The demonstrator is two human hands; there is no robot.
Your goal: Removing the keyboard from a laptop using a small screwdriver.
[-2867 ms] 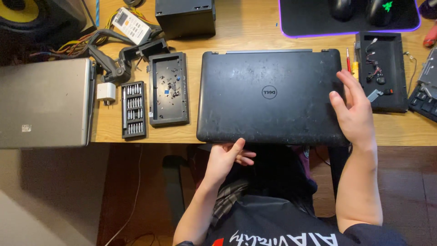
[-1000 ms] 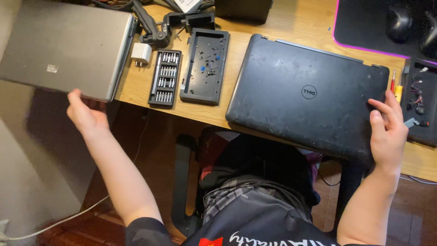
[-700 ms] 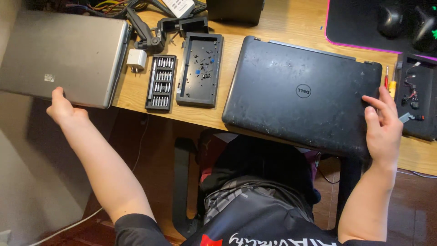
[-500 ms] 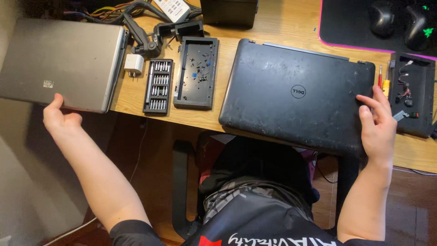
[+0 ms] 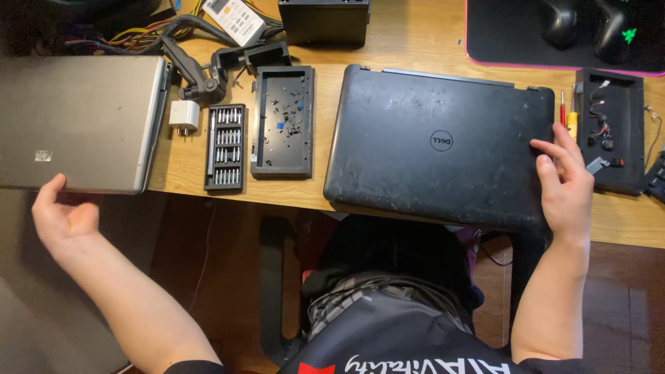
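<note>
A: Fingers of R hand — spread flat, resting on the lid of the black laptop at its right edge. No grip, just pressing on top.

B: L hand?

A: Cupped under the near edge of the silver laptop. Thumb up against the front edge, fingers curled beneath, partly hidden. Looks like a loose hold from below; can't tell how firm.

B: Where do the two laptops sit?

A: Black one closed, mid-right of the wooden desk, slightly skewed, near corner overhanging the desk edge. Silver one closed too, far left, sticking out past the desk's left end.

B: Between them?

A: Black parts tray w/ small screws and bits, upright rectangle. Just left of it a screwdriver bit set, open, rows of bits. White plug adapter beside that, near the silver laptop's right edge.

B: Right side?

A: Second black tray w/ small parts, just beyond R hand. Red and yellow screwdrivers between it and the black laptop. Mouse pad w/ pink rim at top right, two mice on it.

B: Back of desk?

A: Black box top centre, cables top left.
</note>
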